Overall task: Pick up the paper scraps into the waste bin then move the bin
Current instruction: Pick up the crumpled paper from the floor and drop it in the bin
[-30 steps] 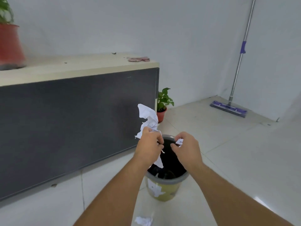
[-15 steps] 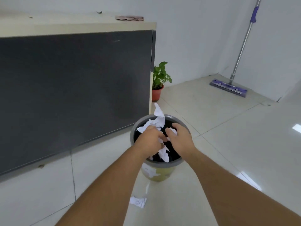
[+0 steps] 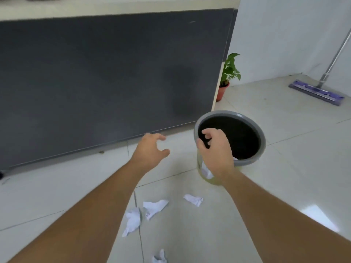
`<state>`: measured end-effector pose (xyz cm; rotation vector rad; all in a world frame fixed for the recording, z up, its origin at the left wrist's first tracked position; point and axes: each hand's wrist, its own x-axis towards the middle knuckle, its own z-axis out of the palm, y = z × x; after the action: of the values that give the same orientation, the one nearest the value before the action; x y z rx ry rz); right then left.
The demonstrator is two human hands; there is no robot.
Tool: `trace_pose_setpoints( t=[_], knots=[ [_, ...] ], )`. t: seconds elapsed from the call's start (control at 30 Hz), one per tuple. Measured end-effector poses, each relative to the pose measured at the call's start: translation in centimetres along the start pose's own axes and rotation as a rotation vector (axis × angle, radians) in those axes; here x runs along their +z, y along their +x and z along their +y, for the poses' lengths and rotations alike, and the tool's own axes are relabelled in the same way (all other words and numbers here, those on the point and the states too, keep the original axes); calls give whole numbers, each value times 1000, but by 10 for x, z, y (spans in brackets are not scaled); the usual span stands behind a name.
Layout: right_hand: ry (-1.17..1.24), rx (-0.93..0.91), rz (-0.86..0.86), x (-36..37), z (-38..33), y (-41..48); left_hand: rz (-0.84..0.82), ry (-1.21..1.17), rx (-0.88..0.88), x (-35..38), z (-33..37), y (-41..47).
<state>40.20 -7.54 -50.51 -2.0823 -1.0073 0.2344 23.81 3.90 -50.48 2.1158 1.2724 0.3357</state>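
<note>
Lighting: bright, even, diffuse.
Glare patch on glossy floor (image 3: 321,217) lower right; soft overall blur; wide-angle bending at edges; faint shadows.

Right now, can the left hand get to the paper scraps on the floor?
Probably yes. The left hand is open and empty, hovering above the floor, and the paper scraps lie bare on the tiles below that arm. Nothing covers them; the bin stands off to the right. The hand would just need to come down and back.

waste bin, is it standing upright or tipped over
Upright: the waste bin stands on the floor, its round grey rim facing up.
</note>
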Motion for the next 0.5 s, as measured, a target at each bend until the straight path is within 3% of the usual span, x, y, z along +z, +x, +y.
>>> trace_pose_setpoints(
  t=[0.23,0.4,0.5],
  knots=[
    [-93,-14,-265,103,31,-58,-158,75,-286,14,-161,-80],
    [-280,353,-439,146,100,-88,-318,81,-381,65,-222,-100],
    [-392,447,-476,155,132,-97,-363,161,-362,96,-228,-95]
  ],
)
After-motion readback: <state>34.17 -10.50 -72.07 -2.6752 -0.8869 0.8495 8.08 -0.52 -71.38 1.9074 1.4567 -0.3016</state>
